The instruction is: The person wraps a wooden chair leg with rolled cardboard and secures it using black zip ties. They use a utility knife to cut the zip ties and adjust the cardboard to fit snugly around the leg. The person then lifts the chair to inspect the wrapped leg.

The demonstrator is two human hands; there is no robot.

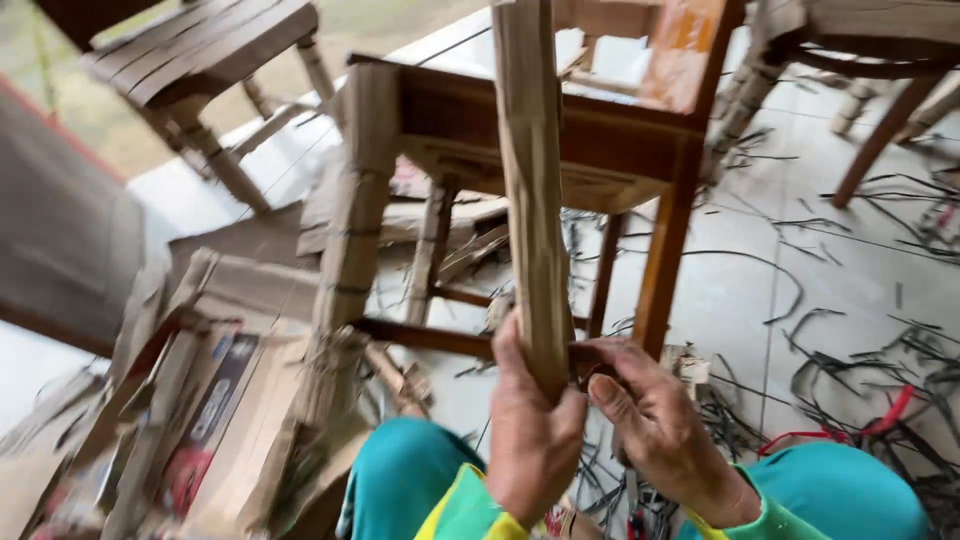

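A wooden chair (560,140) stands in front of me on a tiled floor. Its front leg (532,190) is wrapped in brown cardboard, and so is the left leg (352,230). My left hand (530,430) grips the lower end of the cardboard on the front leg. Beside it, my right hand (655,420) presses thumb and fingers against the same cardboard end and the chair's low rung (430,338). The right leg (665,260) is bare wood.
Flattened cardboard boxes (200,410) lie at lower left. Black plastic strapping (860,390) and a red strip (880,415) litter the floor at right. More wooden chairs stand at upper left (200,60) and upper right (860,50).
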